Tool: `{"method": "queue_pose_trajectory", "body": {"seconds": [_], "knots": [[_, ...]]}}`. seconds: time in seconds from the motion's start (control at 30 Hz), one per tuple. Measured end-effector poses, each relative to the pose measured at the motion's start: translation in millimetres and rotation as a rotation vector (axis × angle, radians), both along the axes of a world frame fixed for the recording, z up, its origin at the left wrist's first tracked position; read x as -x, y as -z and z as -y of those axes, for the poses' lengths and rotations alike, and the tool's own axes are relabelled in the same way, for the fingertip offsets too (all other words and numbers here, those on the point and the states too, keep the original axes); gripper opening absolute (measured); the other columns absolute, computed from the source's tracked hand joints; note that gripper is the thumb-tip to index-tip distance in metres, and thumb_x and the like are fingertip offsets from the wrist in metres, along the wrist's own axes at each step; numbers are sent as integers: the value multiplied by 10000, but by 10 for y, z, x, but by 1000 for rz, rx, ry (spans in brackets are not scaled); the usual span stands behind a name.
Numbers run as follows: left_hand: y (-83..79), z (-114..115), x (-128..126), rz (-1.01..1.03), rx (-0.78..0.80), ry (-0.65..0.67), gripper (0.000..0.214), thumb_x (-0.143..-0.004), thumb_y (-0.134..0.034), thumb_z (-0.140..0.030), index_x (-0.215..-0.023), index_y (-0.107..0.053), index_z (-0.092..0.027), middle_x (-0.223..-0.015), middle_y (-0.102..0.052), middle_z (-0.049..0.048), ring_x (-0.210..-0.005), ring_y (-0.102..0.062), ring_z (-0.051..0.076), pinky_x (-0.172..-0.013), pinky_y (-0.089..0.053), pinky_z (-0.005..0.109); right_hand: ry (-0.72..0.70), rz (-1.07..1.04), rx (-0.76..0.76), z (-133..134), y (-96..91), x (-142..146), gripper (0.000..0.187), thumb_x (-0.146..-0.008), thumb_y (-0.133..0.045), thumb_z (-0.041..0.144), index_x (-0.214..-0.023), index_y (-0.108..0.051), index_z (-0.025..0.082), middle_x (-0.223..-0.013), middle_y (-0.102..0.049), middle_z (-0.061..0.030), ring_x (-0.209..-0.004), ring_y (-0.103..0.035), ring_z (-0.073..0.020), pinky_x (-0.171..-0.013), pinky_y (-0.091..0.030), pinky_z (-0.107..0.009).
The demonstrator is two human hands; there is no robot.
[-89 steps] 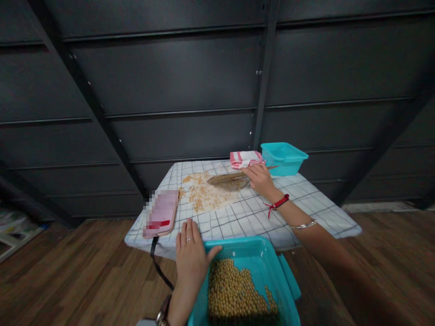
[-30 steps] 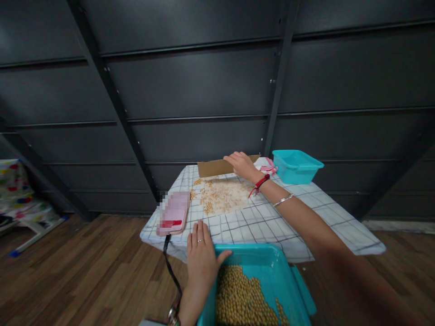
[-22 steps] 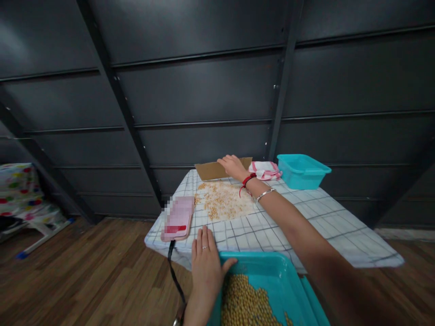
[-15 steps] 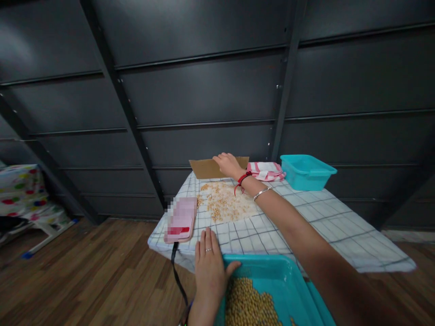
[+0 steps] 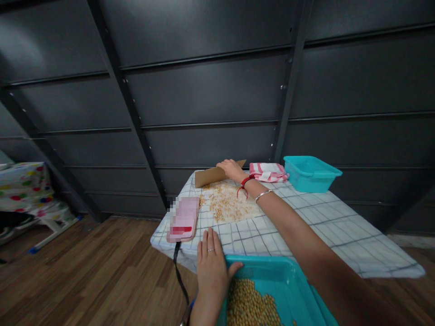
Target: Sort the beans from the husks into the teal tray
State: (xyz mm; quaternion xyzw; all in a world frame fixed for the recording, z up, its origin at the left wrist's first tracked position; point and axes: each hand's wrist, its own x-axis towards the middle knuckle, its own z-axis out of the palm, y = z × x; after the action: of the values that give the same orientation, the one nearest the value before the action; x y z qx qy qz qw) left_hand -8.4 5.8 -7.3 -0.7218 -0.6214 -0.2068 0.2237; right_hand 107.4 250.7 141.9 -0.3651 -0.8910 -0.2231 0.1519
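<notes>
My right hand [image 5: 233, 170] grips the top edge of a brown cardboard piece [image 5: 208, 177], which stands tilted at the far side of the table. Just in front of the cardboard, yellowish beans and pale powder or crumbs [image 5: 231, 206] lie spread over the checked cloth [image 5: 244, 240]. My left hand [image 5: 212, 267] rests with its fingers stretched out on the left rim of a turquoise tray [image 5: 272, 260], thumb over the inside. Greenish-yellow beans [image 5: 251, 305] are heaped in this tray, whose near part is cut off by the frame.
A pink phone [image 5: 185, 217] with a black strap [image 5: 181, 280] lies at the table's left edge. A pink-and-white striped cloth [image 5: 268, 172] and a turquoise basin [image 5: 312, 179] stand at the back right. Behind the table rises a dark panelled wall [image 5: 210, 95].
My right hand has drawn the cardboard a little nearer and turned it, so its left end now sits close to the spread beans. My left hand stays on the tray rim.
</notes>
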Motion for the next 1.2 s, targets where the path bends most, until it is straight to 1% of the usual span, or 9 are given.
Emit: {"method": "queue_pose_trajectory", "body": {"seconds": [0.13, 0.23, 0.33, 0.57, 0.73, 0.83, 0.93, 1.1, 1.2], "knots": [[2, 16, -22, 19, -32, -20, 874, -647, -519, -646, -1238, -417, -10, -1252, -501, 250, -1183, -432, 348, -937, -402, 489, -40, 18, 27, 46, -66, -183, 306, -850, -503, 331, -1102, -513, 157, -1100, -542, -70, -943, -547, -181, -795, -470, -395], [5, 22, -23, 20, -35, -19, 891, -642, -520, -653, -1235, -416, 5, -1251, -499, 257, -1172, -443, 352, -929, -410, 485, -71, 17, 37, 116, -121, -296, 220, -825, -488, 117, -1031, -555, 158, -996, -603, -65, -924, -546, -169, -798, -428, -339], [14, 20, -20, 36, -20, -21, 876, -653, -501, -657, -1237, -422, -9, -1266, -485, 254, -1170, -447, 350, -930, -408, 487, -109, 12, 38, 205, -178, -381, 334, -764, -442, -11, -1013, -565, 175, -976, -628, -60, -918, -535, -166, -779, -378, -305], [28, 21, -30, 15, -16, -33, 869, -666, -475, -663, -1239, -426, -12, -1275, -477, 253, -1174, -442, 350, -935, -399, 498, -208, 23, 38, 510, -276, -624, 332, -722, -450, -7, -962, -577, 183, -947, -636, -35, -897, -519, -164, -762, -326, -282], [37, 28, -36, 61, 5, -15, 858, -685, -458, -651, -1256, -404, -13, -1287, -460, 261, -1193, -418, 357, -945, -383, 509, -215, -19, -8, 671, -332, -787, 353, -726, -448, 10, -1019, -551, 178, -983, -613, -44, -914, -491, -176, -792, -312, -293], [41, 32, -55, 76, 16, -19, 828, -707, -441, -634, -1273, -386, -33, -1300, -451, 251, -1208, -400, 352, -957, -365, 520, -192, -56, -45, 621, -367, -712, 366, -762, -393, 5, -1057, -533, 170, -992, -603, -59, -929, -473, -185, -805, -293, -309], [39, 32, -71, 77, 25, -31, 815, -706, -458, -618, -1276, -383, -39, -1303, -451, 243, -1213, -396, 348, -967, -355, 514, -184, -63, -61, 492, -346, -493, 320, -805, -375, 32, -1025, -549, 186, -971, -600, -48, -936, -465, -179, -817, -273, -305], [35, 18, -39, 60, 26, -24, 825, -697, -471, -618, -1267, -388, -29, -1297, -454, 249, -1200, -408, 351, -949, -374, 518, -162, -65, -52, 292, -172, -101, 278, -843, -365, 69, -1001, -567, 176, -928, -613, -60, -890, -477, -181, -773, -283, -304], [27, 12, -4, 51, 20, -10, 832, -677, -509, -610, -1245, -408, -10, -1279, -468, 259, -1198, -411, 352, -945, -384, 503, -173, -55, -27, 224, -66, -6, 279, -821, -394, 50, -994, -575, 172, -939, -624, -58, -883, -485, -177, -768, -295, -298]]}}
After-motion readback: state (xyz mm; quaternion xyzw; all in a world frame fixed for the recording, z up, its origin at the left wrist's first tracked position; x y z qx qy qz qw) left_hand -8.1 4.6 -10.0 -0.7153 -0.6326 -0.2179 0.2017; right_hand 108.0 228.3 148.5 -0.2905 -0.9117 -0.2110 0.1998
